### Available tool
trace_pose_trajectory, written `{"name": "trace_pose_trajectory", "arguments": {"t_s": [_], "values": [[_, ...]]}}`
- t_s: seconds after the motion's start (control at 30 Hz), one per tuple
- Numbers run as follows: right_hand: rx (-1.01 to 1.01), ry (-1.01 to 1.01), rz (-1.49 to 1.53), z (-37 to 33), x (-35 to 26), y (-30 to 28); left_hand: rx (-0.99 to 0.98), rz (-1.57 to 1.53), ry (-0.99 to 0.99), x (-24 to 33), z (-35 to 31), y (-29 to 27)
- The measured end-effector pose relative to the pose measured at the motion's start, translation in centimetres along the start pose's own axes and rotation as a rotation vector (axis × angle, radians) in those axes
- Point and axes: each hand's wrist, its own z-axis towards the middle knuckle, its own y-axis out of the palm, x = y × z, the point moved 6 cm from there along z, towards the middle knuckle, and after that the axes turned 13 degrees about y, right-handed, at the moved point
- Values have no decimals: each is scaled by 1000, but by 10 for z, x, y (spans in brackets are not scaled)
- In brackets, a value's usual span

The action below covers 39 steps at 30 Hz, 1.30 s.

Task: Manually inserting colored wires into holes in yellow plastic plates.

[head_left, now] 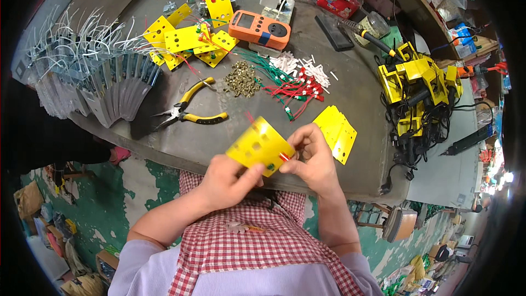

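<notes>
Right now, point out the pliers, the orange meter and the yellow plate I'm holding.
pliers [189, 111], head view, on the pivot where the handles meet.
orange meter [259, 28], head view, middle of its case.
yellow plate [257, 145], head view, centre of its punched face.

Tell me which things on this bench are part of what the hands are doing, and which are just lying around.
In use: left hand, right hand, perforated yellow metal plate, small red indicator part.
Lying about: yellow-handled pliers, orange handheld meter, pile of brass fittings.
</notes>
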Motion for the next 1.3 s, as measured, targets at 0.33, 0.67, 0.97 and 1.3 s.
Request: {"name": "trace_pose_trajectory", "arguments": {"t_s": [0.33, 0.67, 0.97, 1.3], "values": [[-68, 120, -35, -10, 10, 5, -30, -36, 21, 12, -2, 4], [-256, 174, 334, -5, 24, 9, -321, 542, 449, 36, -2, 9], [-655, 64, 655, -4, 10, 18, -506, 561, 393, 32, -1, 0], [-416, 136, 28, -7, 29, 44, -94, -263, -351, -9, -30, -5]]}}
